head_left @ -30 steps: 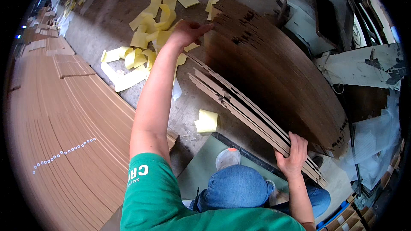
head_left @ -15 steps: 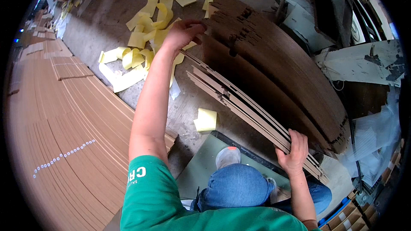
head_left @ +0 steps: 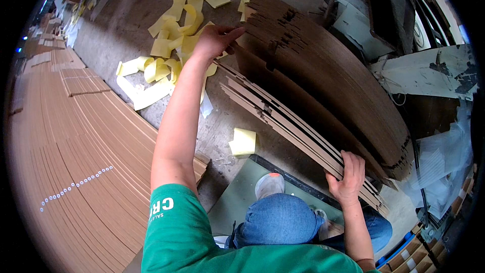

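A large stack of dark brown cardboard sheets (head_left: pixel 343 86) stands on edge, fanned in a curve at the right. In front of it a brown cardboard sheet (head_left: pixel 293 96) leans slightly apart from the stack. My left hand (head_left: pixel 217 40) pinches this sheet's far corner between thumb and fingers. Nearer to me, several narrow-edged cardboard sheets (head_left: pixel 288 124) lean together in a slanting bundle. Over the near end of that bundle my right hand (head_left: pixel 348 177) is closed, fingers on the far side and thumb on the near side.
Curled yellow paper strips (head_left: pixel 166 45) litter the concrete floor, with one yellow piece (head_left: pixel 243 141) nearer me. Long rows of flat cardboard (head_left: pixel 76 156) fill the left. A green mat (head_left: pixel 232 187) lies under my shoe. White panels (head_left: pixel 429 73) and clear plastic (head_left: pixel 439 156) crowd the right.
The cardboard sheet in my left hand has shifted a little toward me, away from the big stack. My right hand has barely moved.
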`<state>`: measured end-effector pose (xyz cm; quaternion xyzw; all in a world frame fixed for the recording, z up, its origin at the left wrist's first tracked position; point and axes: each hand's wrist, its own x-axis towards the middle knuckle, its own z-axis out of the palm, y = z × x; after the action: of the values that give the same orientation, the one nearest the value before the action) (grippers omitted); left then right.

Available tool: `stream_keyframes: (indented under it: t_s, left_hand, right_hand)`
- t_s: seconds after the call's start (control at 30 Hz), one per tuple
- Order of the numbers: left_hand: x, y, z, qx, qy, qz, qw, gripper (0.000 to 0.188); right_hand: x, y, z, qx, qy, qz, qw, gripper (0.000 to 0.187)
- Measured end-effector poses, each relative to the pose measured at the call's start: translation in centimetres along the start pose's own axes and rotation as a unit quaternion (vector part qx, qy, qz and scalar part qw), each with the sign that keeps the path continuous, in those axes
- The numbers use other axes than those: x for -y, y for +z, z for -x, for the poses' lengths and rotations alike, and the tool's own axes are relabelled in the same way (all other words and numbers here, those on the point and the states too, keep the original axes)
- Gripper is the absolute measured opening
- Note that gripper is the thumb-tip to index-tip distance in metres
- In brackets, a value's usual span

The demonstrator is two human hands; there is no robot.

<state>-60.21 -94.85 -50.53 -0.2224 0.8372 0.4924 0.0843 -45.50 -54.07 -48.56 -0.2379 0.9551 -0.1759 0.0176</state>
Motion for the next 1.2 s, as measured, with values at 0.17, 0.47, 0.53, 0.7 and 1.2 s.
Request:
stream_keyframes:
  t_s: [0.17, 0.47, 0.53, 0.7, 1.2]
  left_hand:
    - [0.0, -0.5, 0.5, 0.032, -0.037, 0.042, 0.998, 0.042]
    - [1.9, -1.5, 1.2, 0.009, 0.016, 0.034, 0.999, 0.036]
    - [1.8, -1.6, 1.1, 0.012, 0.052, 0.057, 0.997, 0.033]
    - [-0.5, -1.0, -0.7, 0.031, -0.042, 0.045, 0.998, 0.033]
    - [0.1, -0.3, -0.2, -0.04, -0.002, 0.05, 0.998, 0.041]
  right_hand:
    - [0.1, -0.2, 0.4, -0.003, 0.002, 0.04, 0.999, 0.058]
    - [0.9, -0.9, -0.7, -0.037, -0.002, 0.072, 0.997, 0.055]
    - [-0.1, -0.5, -0.1, -0.006, -0.019, 0.031, 0.999, 0.056]
    - [-0.4, 0.0, 0.4, 0.002, -0.02, -0.025, 0.999, 0.056]
    - [-0.2, -0.2, 0.0, -0.006, -0.028, -0.033, 0.999, 0.056]
